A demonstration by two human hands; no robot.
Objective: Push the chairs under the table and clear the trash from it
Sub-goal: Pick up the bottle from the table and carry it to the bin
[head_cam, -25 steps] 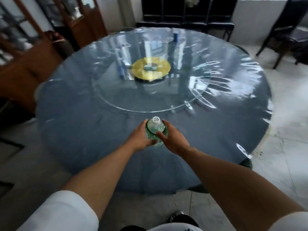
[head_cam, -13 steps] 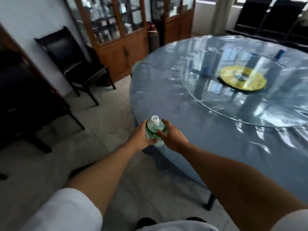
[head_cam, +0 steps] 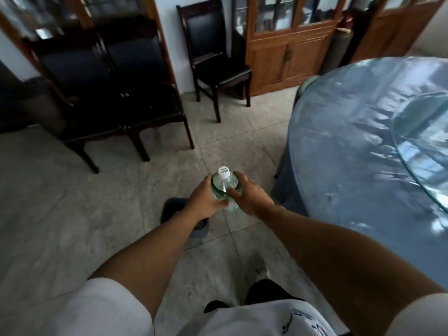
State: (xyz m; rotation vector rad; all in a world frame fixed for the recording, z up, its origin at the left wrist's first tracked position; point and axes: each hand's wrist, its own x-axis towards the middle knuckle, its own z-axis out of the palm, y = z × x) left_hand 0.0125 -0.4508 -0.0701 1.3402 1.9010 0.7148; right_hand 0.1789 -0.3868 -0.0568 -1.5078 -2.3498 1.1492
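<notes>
A clear green plastic bottle (head_cam: 224, 184) with a white cap is held upright over the floor, left of the table. My left hand (head_cam: 203, 201) wraps its left side and my right hand (head_cam: 249, 197) grips its right side. The round table (head_cam: 351, 146), covered in shiny blue plastic, fills the right of the view. A dark bin (head_cam: 174, 209) sits on the floor just below my left wrist, partly hidden by it. Dark chairs (head_cam: 116, 93) stand away from the table at the left, and another chair (head_cam: 215, 57) stands by the wall.
Wooden glass-door cabinets (head_cam: 288, 44) line the far wall. A glass turntable (head_cam: 424, 146) lies on the table's right part. Grey tiled floor (head_cam: 72, 214) spreads between the chairs and the table.
The view has swung left, away from the table toward the chairs and floor. Both hands keep the bottle, which was over the table and now hangs over the floor above the bin.
</notes>
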